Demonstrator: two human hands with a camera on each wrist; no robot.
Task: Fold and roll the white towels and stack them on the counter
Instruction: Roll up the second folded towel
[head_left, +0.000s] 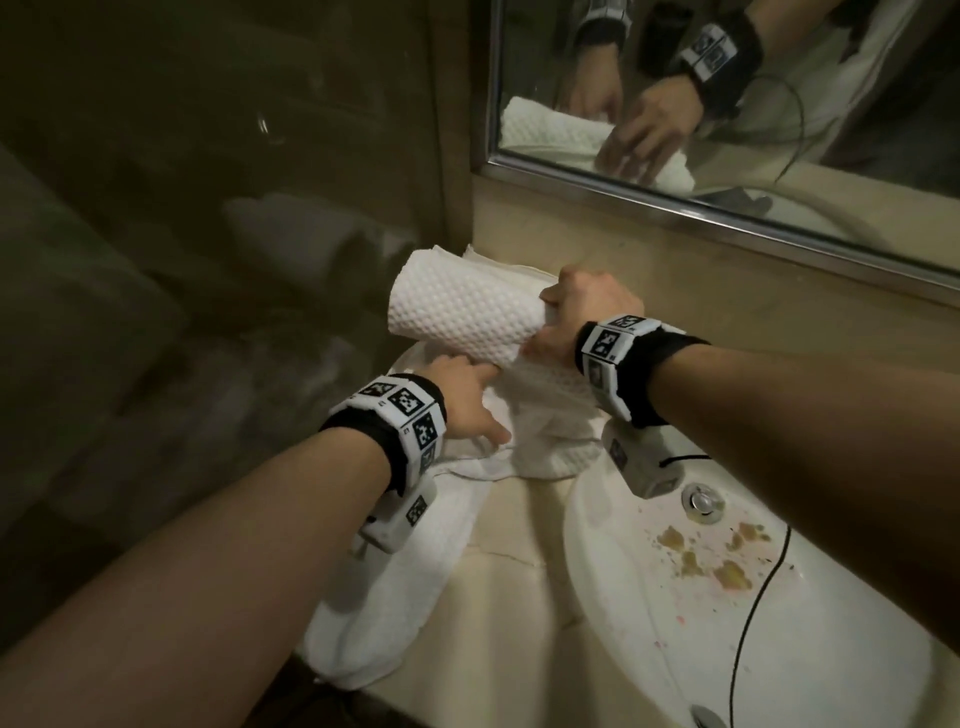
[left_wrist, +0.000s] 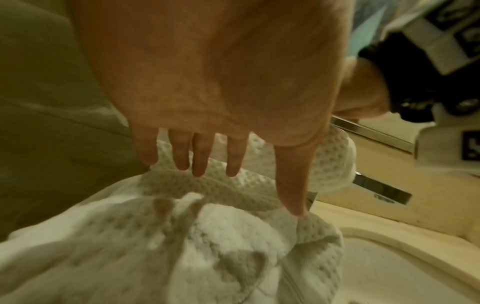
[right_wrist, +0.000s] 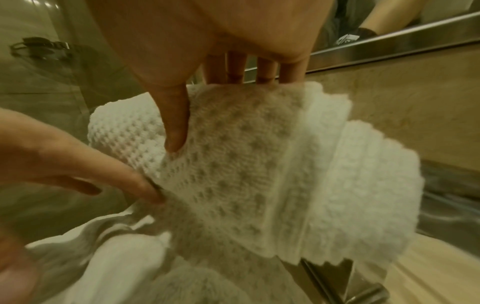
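A rolled white waffle towel (head_left: 457, 312) lies at the back left of the counter, over a flat folded towel (head_left: 498, 265). My right hand (head_left: 576, 312) grips the roll's right end. In the right wrist view the thumb (right_wrist: 176, 127) presses the roll (right_wrist: 259, 164) in front while the fingers wrap behind it. My left hand (head_left: 467, 400) rests with straight fingers on a crumpled pile of white towels (head_left: 540, 426) just below the roll. The left wrist view shows those fingers (left_wrist: 200, 160) spread on the waffle cloth (left_wrist: 207, 246), with the roll's end (left_wrist: 332, 164) beyond.
A white towel (head_left: 405, 587) hangs over the counter's front left edge under my left forearm. The stained sink basin (head_left: 675, 597) fills the right side, with a metal faucet (right_wrist: 337, 277) behind the towels. A mirror (head_left: 727, 104) runs along the back wall, a glass panel (head_left: 208, 260) on the left.
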